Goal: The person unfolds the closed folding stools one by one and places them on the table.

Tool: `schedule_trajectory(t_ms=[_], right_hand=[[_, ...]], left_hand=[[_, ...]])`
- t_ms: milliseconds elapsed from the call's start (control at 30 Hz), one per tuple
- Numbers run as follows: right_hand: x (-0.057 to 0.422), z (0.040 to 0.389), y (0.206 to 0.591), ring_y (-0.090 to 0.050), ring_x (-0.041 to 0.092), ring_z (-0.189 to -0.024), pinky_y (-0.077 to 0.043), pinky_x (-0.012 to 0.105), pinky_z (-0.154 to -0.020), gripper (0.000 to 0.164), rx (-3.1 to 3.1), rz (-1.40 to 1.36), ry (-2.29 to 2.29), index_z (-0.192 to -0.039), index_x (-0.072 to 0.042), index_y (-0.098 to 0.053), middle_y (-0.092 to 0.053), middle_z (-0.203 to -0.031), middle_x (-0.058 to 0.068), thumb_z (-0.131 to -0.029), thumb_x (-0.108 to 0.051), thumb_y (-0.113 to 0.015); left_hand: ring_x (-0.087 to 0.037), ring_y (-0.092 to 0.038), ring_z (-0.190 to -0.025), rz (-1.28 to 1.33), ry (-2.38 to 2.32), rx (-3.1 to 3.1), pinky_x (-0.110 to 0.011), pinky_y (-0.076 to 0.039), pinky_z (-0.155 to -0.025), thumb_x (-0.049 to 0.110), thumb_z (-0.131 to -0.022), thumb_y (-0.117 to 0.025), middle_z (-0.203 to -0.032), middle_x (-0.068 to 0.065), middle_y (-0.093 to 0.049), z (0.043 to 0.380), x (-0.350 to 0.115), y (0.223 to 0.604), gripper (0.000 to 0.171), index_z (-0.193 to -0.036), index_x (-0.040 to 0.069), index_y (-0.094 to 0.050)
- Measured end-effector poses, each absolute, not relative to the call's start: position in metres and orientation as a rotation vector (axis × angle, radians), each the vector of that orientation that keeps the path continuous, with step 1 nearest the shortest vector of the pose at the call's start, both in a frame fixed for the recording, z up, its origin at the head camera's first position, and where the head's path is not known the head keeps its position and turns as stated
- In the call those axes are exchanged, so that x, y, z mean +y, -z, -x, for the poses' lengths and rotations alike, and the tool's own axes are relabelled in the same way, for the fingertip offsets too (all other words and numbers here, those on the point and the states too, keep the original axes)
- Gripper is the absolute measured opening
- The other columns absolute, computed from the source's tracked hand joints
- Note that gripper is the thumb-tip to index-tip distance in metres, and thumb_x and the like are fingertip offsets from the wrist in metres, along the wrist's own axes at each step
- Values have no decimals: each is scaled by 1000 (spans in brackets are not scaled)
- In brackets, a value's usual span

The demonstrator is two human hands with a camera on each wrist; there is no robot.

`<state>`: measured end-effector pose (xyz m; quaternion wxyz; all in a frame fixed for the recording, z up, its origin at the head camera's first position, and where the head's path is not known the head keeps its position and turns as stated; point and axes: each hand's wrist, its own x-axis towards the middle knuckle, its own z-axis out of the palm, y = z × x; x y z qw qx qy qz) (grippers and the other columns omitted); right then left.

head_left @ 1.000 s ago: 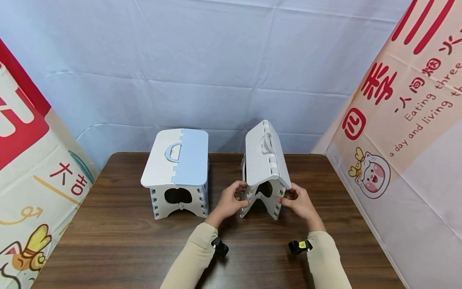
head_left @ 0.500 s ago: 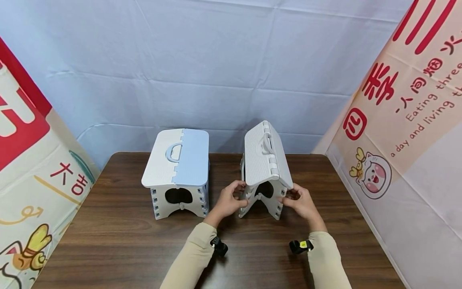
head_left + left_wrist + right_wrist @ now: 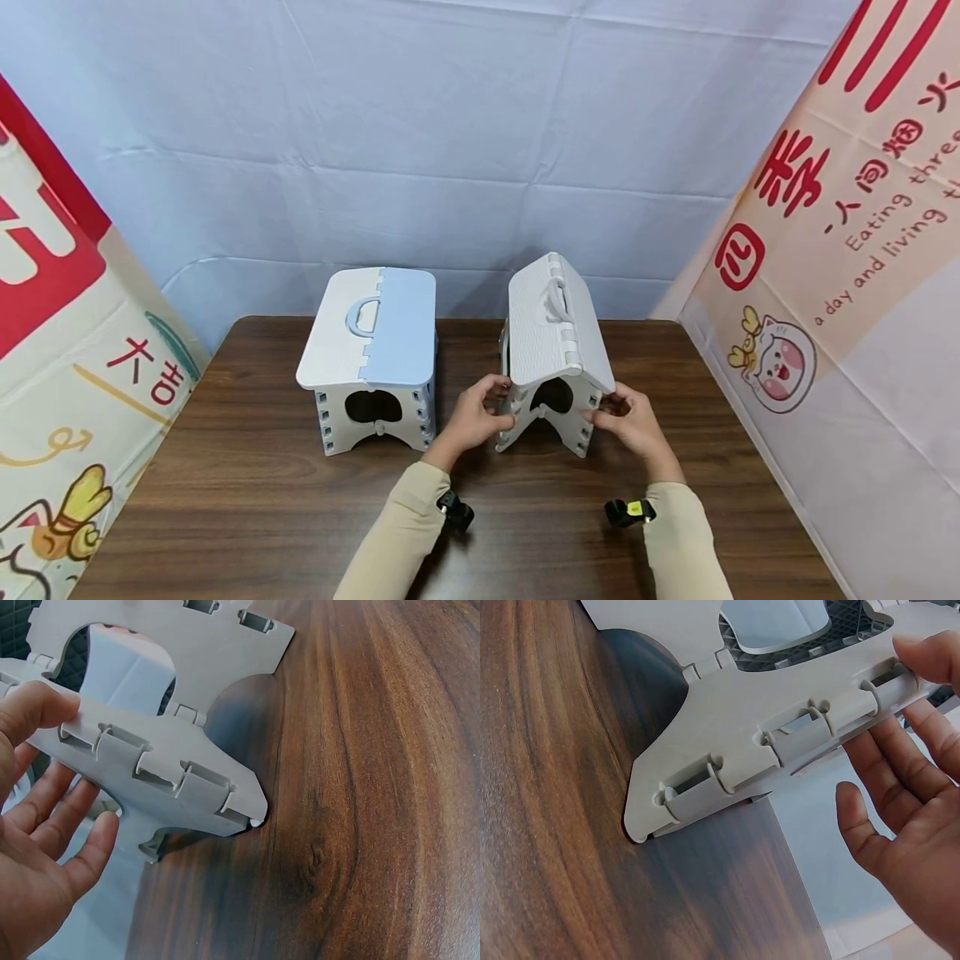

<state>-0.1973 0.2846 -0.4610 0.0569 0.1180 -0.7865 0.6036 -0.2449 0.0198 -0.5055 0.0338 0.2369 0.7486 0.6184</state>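
Observation:
A pale grey-white folding stool (image 3: 538, 321) stands half unfolded on the table, its two top panels sloping down from a raised hinge like a roof. My left hand (image 3: 472, 418) grips its left front leg edge, thumb on the front panel and fingers at the side. On the opposite edge, my right hand (image 3: 628, 421) pinches the leg the same way. The left wrist view shows the thumb (image 3: 45, 709) over the hinged corner; the right wrist view shows the right hand (image 3: 907, 787) with fingers under the edge. A carry handle (image 3: 557, 302) lies on top.
A second folding stool (image 3: 372, 325), white and light blue, stands fully unfolded with a flat top to the left. Both stools are on a dark wooden table (image 3: 262, 517). A pale cloth (image 3: 420, 125) hangs behind, and printed cloths (image 3: 840, 275) flank the sides.
The grey-white stool has spread wider: its right panel and right leg have moved outward to the right with my right hand. My left hand has barely moved.

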Motion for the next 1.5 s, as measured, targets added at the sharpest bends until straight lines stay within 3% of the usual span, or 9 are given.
schedule_trajectory(t_ms=[100, 267, 500, 633, 867, 1133, 1500], right_hand=[[286, 197, 461, -57, 15, -71, -49, 25, -60, 36, -2388, -344, -1813, -108, 15, -56, -63, -88, 14, -74, 15, -66], [287, 197, 462, -56, 15, -70, -48, 25, -58, 36, -2394, -336, -1800, -107, 14, -57, -63, -87, 12, -73, 15, -66], [290, 196, 462, -59, 16, -73, -50, 26, -61, 36, -2376, -332, -1822, -107, 14, -57, -65, -89, 15, -73, 15, -67], [291, 196, 462, -59, 18, -74, -49, 26, -61, 35, -2373, -338, -1816, -106, 13, -58, -64, -90, 18, -73, 15, -67], [294, 193, 462, -60, 19, -74, -49, 26, -61, 35, -2370, -344, -1822, -106, 12, -59, -63, -92, 24, -73, 14, -67], [293, 192, 462, -61, 20, -77, -50, 26, -63, 35, -2378, -330, -1826, -107, 14, -57, -65, -93, 17, -74, 13, -68], [304, 202, 486, -62, 20, -82, -51, 28, -67, 37, -2327, -322, -1943, -112, 6, -59, -66, -96, 2, -76, 11, -68]], left_hand=[[-24, -58, -97, -733, -1889, 2325, -41, -49, -79, 1, -73, -73, -106, -8, -61, 245, 20, 506, 47, -117, 5, -56], [-21, -58, -96, -718, -1890, 2327, -40, -49, -79, 1, -72, -73, -103, -4, -61, 246, 18, 507, 47, -116, 7, -56], [-38, -55, -100, -743, -1898, 2292, -53, -45, -81, -4, -74, -71, -106, -18, -60, 235, 15, 487, 46, -117, 2, -55], [-42, -54, -99, -771, -1891, 2288, -47, -47, -78, -6, -74, -69, -106, -23, -58, 229, 12, 475, 45, -116, -2, -54], [-30, -57, -100, -738, -1871, 2308, -51, -45, -81, 0, -74, -72, -105, -9, -60, 242, 15, 501, 47, -118, 6, -55], [-25, -58, -97, -747, -1885, 2312, -47, -47, -80, 5, -74, -73, -104, -5, -61, 245, 14, 508, 48, -118, 10, -56], [-26, -57, -99, -739, -1853, 2345, -46, -48, -81, 2, -74, -72, -106, -7, -60, 243, 16, 507, 48, -118, 9, -55]])
